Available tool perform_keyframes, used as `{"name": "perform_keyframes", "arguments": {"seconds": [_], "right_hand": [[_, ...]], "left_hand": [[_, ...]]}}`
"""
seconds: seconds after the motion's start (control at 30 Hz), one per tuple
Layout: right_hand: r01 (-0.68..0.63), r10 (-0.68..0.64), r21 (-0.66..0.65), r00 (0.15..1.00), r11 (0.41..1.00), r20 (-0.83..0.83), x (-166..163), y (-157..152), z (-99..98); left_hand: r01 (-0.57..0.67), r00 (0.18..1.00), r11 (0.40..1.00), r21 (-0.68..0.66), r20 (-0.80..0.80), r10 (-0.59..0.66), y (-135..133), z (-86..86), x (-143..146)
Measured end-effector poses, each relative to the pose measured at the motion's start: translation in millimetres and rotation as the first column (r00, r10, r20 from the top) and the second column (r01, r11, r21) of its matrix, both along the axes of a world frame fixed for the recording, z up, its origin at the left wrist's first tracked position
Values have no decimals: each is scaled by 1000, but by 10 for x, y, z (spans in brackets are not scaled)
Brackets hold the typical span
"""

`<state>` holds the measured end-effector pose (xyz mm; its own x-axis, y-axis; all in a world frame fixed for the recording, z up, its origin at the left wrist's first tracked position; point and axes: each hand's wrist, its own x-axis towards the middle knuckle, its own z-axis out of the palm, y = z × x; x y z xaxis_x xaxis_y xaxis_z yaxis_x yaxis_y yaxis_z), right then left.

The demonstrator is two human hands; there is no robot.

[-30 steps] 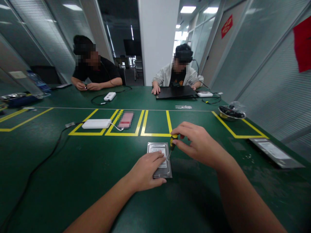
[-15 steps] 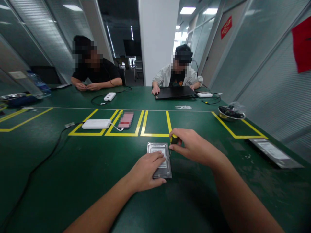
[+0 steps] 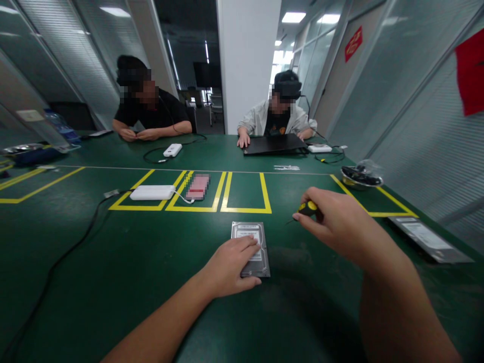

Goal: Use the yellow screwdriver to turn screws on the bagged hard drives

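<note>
A silver hard drive (image 3: 260, 269) with a white label lies flat on the green table, its label side up. My left hand (image 3: 232, 267) rests across it, fingers stretched out over the label and thumb by the near edge, covering part of the drive. To the right, my right hand (image 3: 333, 222) is closed round the yellow and black handle of a screwdriver (image 3: 307, 208). The screwdriver's thin shaft points left, above the table and apart from the drive.
Yellow tape (image 3: 245, 210) marks boxes beyond the drive. A white power bank (image 3: 152, 192) and a pink phone (image 3: 197, 187) lie there, joined by a cable. At right are a metal bowl (image 3: 362, 179) and another drive (image 3: 431, 239). Two people sit opposite, one touching a black panel (image 3: 275, 144).
My right hand has lifted the screwdriver away from the drive's right edge and moved right with it. My left hand stays on the drive.
</note>
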<state>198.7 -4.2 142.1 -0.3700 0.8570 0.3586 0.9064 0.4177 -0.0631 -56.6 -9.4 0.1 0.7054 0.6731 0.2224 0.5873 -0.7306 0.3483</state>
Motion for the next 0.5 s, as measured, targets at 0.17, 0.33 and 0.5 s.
{"name": "perform_keyframes", "arguments": {"seconds": [0.17,0.33,0.5], "right_hand": [[70,-72,28,996,997,55,29,-17,-25],[80,-80,18,997,997,5,3,35,-232],[168,-169,-27,983,985,-70,55,51,-558]], "left_hand": [[2,1000,1000,-3,0,-2,3,12,-1],[25,1000,1000,12,-8,-25,0,15,-3],[39,999,999,16,-33,-38,-5,16,-19]]}}
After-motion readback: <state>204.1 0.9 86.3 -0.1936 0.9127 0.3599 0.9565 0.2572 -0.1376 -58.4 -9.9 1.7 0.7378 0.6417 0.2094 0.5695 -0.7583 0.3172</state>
